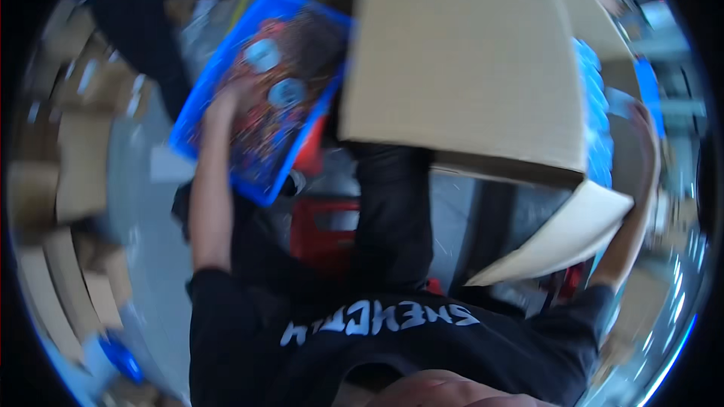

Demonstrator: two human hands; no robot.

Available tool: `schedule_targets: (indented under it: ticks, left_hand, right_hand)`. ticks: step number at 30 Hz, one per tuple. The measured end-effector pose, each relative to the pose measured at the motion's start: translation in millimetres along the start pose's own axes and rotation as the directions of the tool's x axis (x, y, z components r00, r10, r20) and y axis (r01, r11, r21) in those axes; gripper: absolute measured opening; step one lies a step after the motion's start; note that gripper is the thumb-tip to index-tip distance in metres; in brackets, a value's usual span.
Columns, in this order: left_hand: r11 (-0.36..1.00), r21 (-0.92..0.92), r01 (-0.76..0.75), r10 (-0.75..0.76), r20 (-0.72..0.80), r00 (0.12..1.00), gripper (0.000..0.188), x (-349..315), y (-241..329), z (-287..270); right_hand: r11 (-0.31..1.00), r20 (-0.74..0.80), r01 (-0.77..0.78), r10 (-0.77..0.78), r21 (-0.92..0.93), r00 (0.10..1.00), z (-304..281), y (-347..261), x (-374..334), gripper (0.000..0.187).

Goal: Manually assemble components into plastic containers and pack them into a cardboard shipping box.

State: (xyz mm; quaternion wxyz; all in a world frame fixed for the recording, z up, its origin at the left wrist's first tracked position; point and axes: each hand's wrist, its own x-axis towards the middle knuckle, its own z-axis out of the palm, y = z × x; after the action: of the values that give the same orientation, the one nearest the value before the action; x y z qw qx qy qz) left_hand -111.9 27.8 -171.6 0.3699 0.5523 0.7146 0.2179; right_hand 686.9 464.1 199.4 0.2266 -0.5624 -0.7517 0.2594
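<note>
The left hand [240, 94] reaches over the blue tray [260, 193]'s left edge among small mixed parts [260, 139]; blur hides whether its grip is closed. Light fingertip work should avoid scattering them. Pale round pieces [287, 93] lie near the tray's middle; the cardboard box [460, 53] crowds its right edge, the right hand [641, 117], grip unclear, beside blue ridged pieces [595, 117].

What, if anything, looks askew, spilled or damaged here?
Nothing looks clearly spilled or damaged, though blur hides detail. Slightly askew: the near flap of the cardboard box juts out, looking bowed (though the lens bends edges), and the blue tray sits slanted beside the box.
</note>
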Motion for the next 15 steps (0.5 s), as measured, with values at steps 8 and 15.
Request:
schedule_targets:
  ticks: [8, 15]
  left_hand:
    - [0.902, 0.382, 0.202, -0.179, -0.095, 0.979, 0.023, -51.5, 97.3, 10.7]
    - [0.528, -0.837, -0.145, 0.215, -0.033, 0.976, 0.045, -84.5, 164.2, -22.1]
  right_hand:
    - [0.735, -0.560, 0.673, -0.526, 0.079, 0.640, 179.3, -201.9, -273.0, 0.019]
    - [0.538, 0.131, 0.711, -0.829, 0.452, 0.544, 456.8, -327.4, -281.2, 0.006]
